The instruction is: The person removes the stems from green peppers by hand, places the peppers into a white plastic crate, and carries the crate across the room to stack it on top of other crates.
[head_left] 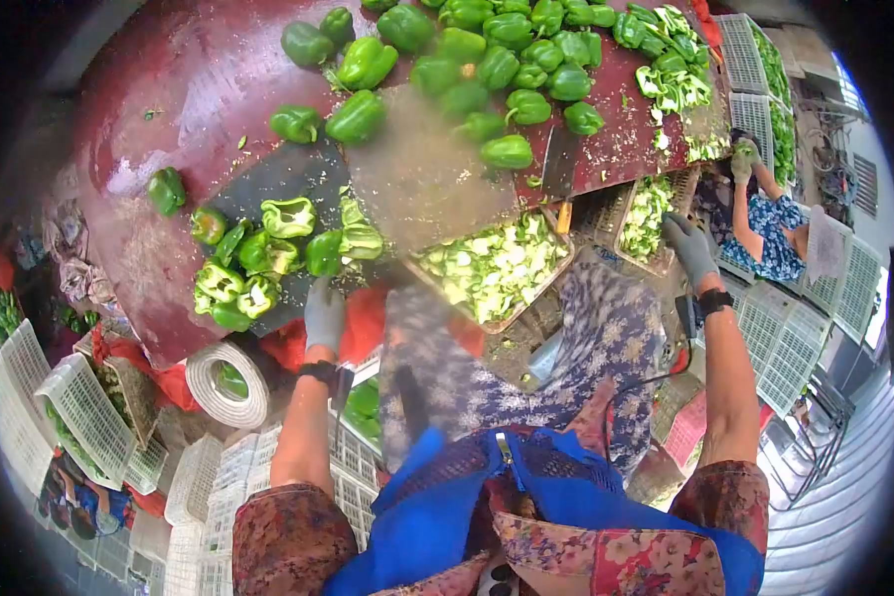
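Head view: a broad dark-red table [199,89] fills the upper frame, heaped at top centre with whole glossy green bell peppers [487,60]. Below, at centre, a shallow tray of pale chopped pepper pieces [492,268] juts past the edge, likely to catch cuttings. Mid-left, the grey-gloved left hand [324,313] rests, loosely curled and empty, beside halved green peppers [258,263]. The gloved right hand [689,246], half open, holds nothing at a crate's rim.
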### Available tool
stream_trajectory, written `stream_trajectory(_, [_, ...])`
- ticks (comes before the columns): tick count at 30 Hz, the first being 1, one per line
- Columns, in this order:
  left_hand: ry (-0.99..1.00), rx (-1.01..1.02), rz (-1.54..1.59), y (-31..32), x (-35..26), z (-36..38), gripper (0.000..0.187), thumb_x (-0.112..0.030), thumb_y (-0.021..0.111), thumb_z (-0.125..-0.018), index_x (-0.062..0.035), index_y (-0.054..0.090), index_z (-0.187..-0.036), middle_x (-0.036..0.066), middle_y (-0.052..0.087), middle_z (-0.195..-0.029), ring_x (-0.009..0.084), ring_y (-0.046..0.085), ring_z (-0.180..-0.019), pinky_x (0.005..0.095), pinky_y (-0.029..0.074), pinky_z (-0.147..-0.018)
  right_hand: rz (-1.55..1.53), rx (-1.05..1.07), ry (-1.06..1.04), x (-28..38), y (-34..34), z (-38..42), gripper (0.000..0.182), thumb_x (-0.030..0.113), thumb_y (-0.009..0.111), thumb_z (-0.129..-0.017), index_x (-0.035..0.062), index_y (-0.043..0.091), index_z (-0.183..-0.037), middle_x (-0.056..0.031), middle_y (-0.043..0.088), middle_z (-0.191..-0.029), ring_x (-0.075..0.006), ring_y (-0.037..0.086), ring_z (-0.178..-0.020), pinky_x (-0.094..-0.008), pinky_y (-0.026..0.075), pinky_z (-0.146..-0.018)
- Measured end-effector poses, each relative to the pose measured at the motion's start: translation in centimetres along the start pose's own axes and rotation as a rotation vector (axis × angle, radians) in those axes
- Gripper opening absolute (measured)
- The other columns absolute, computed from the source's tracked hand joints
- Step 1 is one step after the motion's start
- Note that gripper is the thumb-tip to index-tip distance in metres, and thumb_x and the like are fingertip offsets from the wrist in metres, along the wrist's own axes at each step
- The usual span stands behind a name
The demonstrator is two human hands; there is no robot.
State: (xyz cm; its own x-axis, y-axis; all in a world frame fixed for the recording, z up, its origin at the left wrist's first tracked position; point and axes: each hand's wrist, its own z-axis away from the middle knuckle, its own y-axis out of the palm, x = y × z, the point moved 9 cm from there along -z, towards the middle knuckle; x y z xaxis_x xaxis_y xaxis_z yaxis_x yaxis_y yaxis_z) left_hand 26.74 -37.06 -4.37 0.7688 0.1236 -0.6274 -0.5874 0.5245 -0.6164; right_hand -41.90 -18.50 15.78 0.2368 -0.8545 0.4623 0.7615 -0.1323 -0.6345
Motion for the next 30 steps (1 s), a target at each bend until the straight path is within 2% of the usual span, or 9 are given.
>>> stream_trajectory(3, [0.071, -0.015, 0.05, 2.0, -3.9, -2.6, 0.04, -0.017, 0.054, -0.093, -0.0008, 0.057, -0.131, 0.024, 0.059, -0.129, 0.0409, 0.054, -0.122, 0.0456, 0.043, -0.105, -0.035, 0.14, -0.002, 0.5, 6.2, -1.6, 0.041, 0.025, 0.057, -0.1, 0.0031, 0.058, -0.135, -0.0083, 0.066, -0.123, -0.0171, 0.064, -0.107, -0.0285, 0.051, -0.089])
stream_trajectory(5, [0.122, -0.04, 0.095, 4.1, -7.4, -4.4, 0.041, -0.017, 0.055, -0.093, -0.0019, 0.056, -0.132, 0.024, 0.059, -0.13, 0.0413, 0.053, -0.121, 0.0459, 0.043, -0.104, 0.828, 0.213, -0.288, -4.2, 11.3, -5.7, 0.044, 0.029, 0.058, -0.097, 0.0017, 0.059, -0.132, -0.0116, 0.064, -0.129, -0.0241, 0.062, -0.116, -0.0327, 0.048, -0.098])
stream_trajectory(6, [0.152, -0.05, 0.107, 5.5, -9.3, -5.8, 0.042, -0.016, 0.056, -0.093, -0.0025, 0.056, -0.132, 0.024, 0.058, -0.13, 0.0415, 0.053, -0.121, 0.046, 0.043, -0.104, 0.27, 0.148, -0.108, -4.3, 12.5, -5.5, 0.049, 0.031, 0.059, -0.096, -0.0002, 0.056, -0.133, -0.0169, 0.06, -0.134, -0.0262, 0.059, -0.121, -0.0336, 0.045, -0.102])
stream_trajectory(11, [0.197, -0.065, -0.01, 10.9, -20.3, -11.7, 0.05, -0.015, 0.058, -0.09, -0.005, 0.05, -0.138, 0.024, 0.054, -0.137, 0.0432, 0.052, -0.122, 0.0465, 0.042, -0.105, 0.131, 0.141, -0.061, -5.5, 19.4, -8.5, 0.066, 0.025, 0.069, -0.088, -0.0017, 0.044, -0.143, -0.0208, 0.056, -0.138, -0.0282, 0.054, -0.128, -0.0344, 0.042, -0.104])
stream_trajectory(14, [0.345, -0.337, -0.066, 11.0, -26.9, -17.0, 0.052, -0.021, 0.06, -0.09, -0.011, 0.05, -0.141, 0.023, 0.05, -0.141, 0.0432, 0.049, -0.126, 0.0481, 0.041, -0.106, 0.01, -0.094, -0.258, -8.5, 21.1, -13.1, 0.067, 0.032, 0.07, -0.083, 0.0044, 0.047, -0.139, -0.0268, 0.057, -0.129, -0.0448, 0.054, -0.119, -0.0463, 0.045, -0.099])
stream_trajectory(17, [0.462, -0.511, -0.374, 11.3, -32.5, -23.1, 0.06, -0.034, 0.068, -0.087, -0.0145, 0.051, -0.142, 0.022, 0.044, -0.147, 0.0425, 0.045, -0.131, 0.0471, 0.039, -0.11, 0.245, -0.077, -0.241, -6.0, 20.4, -13.9, 0.063, 0.028, 0.072, -0.082, 0.0035, 0.049, -0.135, -0.0248, 0.06, -0.121, -0.0442, 0.056, -0.114, -0.0477, 0.045, -0.096])
stream_trajectory(22, [0.231, -0.269, -0.713, 14.7, -35.7, -31.9, 0.067, -0.06, 0.063, -0.085, -0.0213, 0.056, -0.139, 0.021, 0.037, -0.153, 0.0409, 0.024, -0.146, 0.0487, 0.032, -0.116, 0.058, -0.154, -0.308, -8.8, 20.2, -16.4, 0.046, 0.016, 0.071, -0.078, 0.0001, 0.058, -0.119, -0.0201, 0.063, -0.113, -0.0347, 0.064, -0.1, -0.0422, 0.051, -0.086])
stream_trajectory(26, [0.232, -0.18, -0.98, 17.6, -37.2, -28.6, 0.065, -0.058, 0.066, -0.082, -0.0212, 0.06, -0.135, 0.02, 0.041, -0.151, 0.0436, 0.029, -0.142, 0.0495, 0.033, -0.115, -0.381, 0.237, -0.101, -8.5, 21.3, -16.1, 0.033, 0.01, 0.069, -0.076, -0.0038, 0.064, -0.106, -0.0111, 0.065, -0.102, -0.0145, 0.059, -0.085, -0.0309, 0.05, -0.075])
stream_trajectory(30, [0.444, -0.345, -0.942, 17.6, -34.3, -21.1, 0.044, -0.047, 0.066, -0.084, -0.0134, 0.07, -0.112, 0.022, 0.051, -0.139, 0.0473, 0.04, -0.132, 0.0523, 0.04, -0.106, -0.566, 0.134, -0.247, -6.9, 22.1, -12.3, 0.039, 0.013, 0.068, -0.079, -0.0032, 0.063, -0.114, -0.0119, 0.065, -0.102, -0.0179, 0.06, -0.079, -0.0331, 0.05, -0.074])
